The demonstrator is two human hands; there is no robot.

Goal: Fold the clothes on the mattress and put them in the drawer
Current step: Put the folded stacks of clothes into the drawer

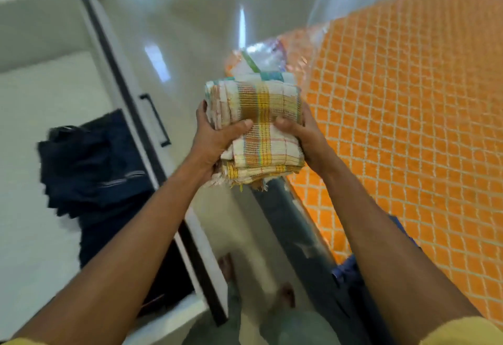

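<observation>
A folded stack of checked cloths [255,129], woven in white, yellow and orange, is held in the air between both hands, out over the strip of glossy floor [190,39]; the left hand [215,140] is curled round the stack's left edge with its thumb laid across the top, and the right hand [302,132] is curled round the right edge in the same way, so the layers are pinched together from both sides; this two-sided clamp is judged to be what keeps the folds from sliding apart in carriage. To the right of the grip, and close beside it, lies the mattress [408,116] under an orange lattice-patterned cover; a clear plastic bag [261,56] rests just beyond the stack at the mattress corner. To the left of the grip and lower, the open drawer [40,99] is seen, its front marked by a dark handle [156,120]; a folded dark navy garment [89,165] already lies inside. The stack is therefore judged to be on its way to the drawer, folding being done for these pieces; motion blur softens the outer parts.
</observation>
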